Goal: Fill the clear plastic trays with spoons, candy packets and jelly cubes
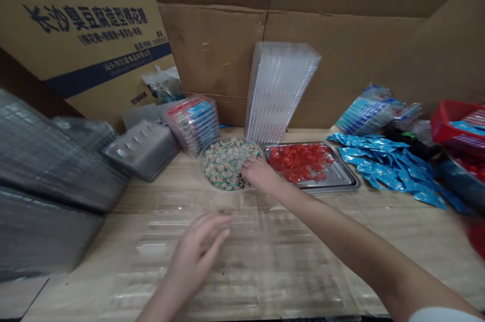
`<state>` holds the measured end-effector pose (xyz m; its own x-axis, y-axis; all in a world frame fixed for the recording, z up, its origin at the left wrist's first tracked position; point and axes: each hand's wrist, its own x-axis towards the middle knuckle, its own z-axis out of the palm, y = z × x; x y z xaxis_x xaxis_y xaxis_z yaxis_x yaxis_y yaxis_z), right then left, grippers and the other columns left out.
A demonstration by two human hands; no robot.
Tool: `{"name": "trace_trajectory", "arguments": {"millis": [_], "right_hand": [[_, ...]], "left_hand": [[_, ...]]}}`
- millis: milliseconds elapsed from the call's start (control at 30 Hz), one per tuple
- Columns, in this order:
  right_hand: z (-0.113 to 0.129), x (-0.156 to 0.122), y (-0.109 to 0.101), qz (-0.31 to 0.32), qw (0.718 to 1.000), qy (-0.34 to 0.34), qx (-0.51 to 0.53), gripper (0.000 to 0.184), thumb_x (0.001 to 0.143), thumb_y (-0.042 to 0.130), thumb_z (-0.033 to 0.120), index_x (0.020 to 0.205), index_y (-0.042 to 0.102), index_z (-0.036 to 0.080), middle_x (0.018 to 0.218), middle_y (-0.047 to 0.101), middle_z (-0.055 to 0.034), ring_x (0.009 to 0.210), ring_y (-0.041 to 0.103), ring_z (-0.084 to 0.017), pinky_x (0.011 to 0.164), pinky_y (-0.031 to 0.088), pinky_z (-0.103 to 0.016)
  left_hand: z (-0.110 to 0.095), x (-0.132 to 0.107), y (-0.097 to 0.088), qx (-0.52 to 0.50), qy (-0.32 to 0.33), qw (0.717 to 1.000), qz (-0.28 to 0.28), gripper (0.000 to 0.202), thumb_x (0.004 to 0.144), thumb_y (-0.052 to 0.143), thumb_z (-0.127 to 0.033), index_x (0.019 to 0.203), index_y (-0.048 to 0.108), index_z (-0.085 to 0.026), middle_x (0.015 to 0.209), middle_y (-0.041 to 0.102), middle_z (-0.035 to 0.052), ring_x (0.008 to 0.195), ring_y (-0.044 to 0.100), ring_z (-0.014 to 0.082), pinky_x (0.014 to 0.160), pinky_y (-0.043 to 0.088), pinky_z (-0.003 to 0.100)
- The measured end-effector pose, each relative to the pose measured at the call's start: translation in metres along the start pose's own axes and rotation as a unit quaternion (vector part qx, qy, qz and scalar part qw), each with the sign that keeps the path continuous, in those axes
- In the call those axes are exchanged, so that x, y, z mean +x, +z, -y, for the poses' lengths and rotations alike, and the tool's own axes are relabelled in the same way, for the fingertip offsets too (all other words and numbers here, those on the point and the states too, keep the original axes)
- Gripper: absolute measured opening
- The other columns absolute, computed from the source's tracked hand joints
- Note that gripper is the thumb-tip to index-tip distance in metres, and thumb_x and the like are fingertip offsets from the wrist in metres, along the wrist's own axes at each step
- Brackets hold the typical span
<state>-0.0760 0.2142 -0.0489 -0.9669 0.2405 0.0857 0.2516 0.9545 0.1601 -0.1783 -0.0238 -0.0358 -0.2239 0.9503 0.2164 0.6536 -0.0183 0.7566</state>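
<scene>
Right hand (257,173): fingertips rest on the sweets at the bowl's right edge, fingers slightly curled; I cannot tell whether they are clamped on a piece.
Left hand (199,251): blurred, hovering above the surface, well short of the bowl, with fingers curled and apart, holding nothing.
Bowl: a round transparent bowl (212,173) stands on the surface, filled with small pale wrapped sweets (223,164) with green and pink marks.
Steel tray: a steel tray (346,178) sits just right of the bowl, holding red cubes (299,162).
Sachets: blue sachets (382,168) lie spread right of the steel tray.
Behind the bowl: a tall stack of transparent plastic trays (282,90) stands upright against a cardboard wall (212,54), tilted slightly.
Left side: a stack of packed trays with red and blue contents (193,125) leans beside grey plastic trays (142,149); a large blurred stack of trays (53,175) lies further left.
Far right: a red plastic basket (452,122) sits at the edge of view.
Back left: a printed cardboard box (83,29) leans in the corner.
</scene>
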Motion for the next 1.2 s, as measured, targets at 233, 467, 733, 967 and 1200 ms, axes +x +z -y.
{"name": "trace_trajectory", "arguments": {"millis": [233, 467, 733, 967, 1200], "right_hand": [[0.001, -0.009, -0.028, -0.127, 0.991, 0.037, 0.003, 0.016, 0.088, 0.049, 0.018, 0.082, 0.063, 0.014, 0.083, 0.061, -0.0087, 0.085, 0.053, -0.021, 0.079, 0.043, -0.033], [0.046, -0.032, -0.043, -0.231, 0.97, -0.06, 0.045, 0.016, 0.086, 0.049, 0.014, 0.094, 0.063, 0.012, 0.095, 0.063, -0.011, 0.096, 0.053, -0.023, 0.084, 0.047, -0.038], [0.058, -0.06, -0.037, -0.255, 0.958, -0.066, 0.111, 0.021, 0.085, 0.048, 0.01, 0.101, 0.061, 0.013, 0.099, 0.064, -0.0098, 0.101, 0.054, -0.023, 0.089, 0.049, -0.04], [0.063, -0.081, -0.032, -0.242, 0.961, -0.049, 0.122, 0.023, 0.085, 0.046, 0.01, 0.102, 0.061, 0.015, 0.097, 0.064, -0.0092, 0.098, 0.056, -0.022, 0.084, 0.051, -0.039], [0.051, -0.099, -0.022, -0.173, 0.971, 0.032, 0.164, 0.019, 0.083, 0.05, 0.011, 0.095, 0.064, 0.016, 0.094, 0.064, -0.0097, 0.095, 0.054, -0.022, 0.084, 0.05, -0.039]], "left_hand": [[0.009, 0.074, -0.009, -0.39, -0.291, 0.855, -0.179, 0.062, 0.075, 0.066, -0.039, 0.129, 0.038, -0.023, 0.121, 0.058, 0.0121, 0.105, 0.06, 0.0213, 0.086, 0.048, 0.035], [-0.001, 0.092, -0.009, -0.544, -0.267, 0.749, -0.27, 0.032, 0.073, 0.068, -0.022, 0.102, 0.054, -0.019, 0.09, 0.068, 0.0048, 0.071, 0.068, 0.0144, 0.064, 0.051, 0.024], [0.032, 0.115, -0.129, -0.551, -0.249, 0.624, -0.495, 0.003, 0.084, 0.055, -0.021, 0.085, 0.055, -0.019, 0.096, 0.061, 0.0042, 0.09, 0.064, 0.0135, 0.07, 0.053, 0.019], [0.035, 0.136, -0.156, -0.544, -0.327, 0.6, -0.487, 0.032, 0.082, 0.053, -0.04, 0.106, 0.05, -0.02, 0.116, 0.049, 0.0107, 0.118, 0.049, 0.0198, 0.087, 0.05, 0.028], [0.025, 0.069, -0.098, -0.334, -0.284, 0.802, -0.406, 0.027, 0.079, 0.054, -0.027, 0.104, 0.054, -0.021, 0.113, 0.055, 0.007, 0.108, 0.054, 0.0186, 0.095, 0.044, 0.036]]}}
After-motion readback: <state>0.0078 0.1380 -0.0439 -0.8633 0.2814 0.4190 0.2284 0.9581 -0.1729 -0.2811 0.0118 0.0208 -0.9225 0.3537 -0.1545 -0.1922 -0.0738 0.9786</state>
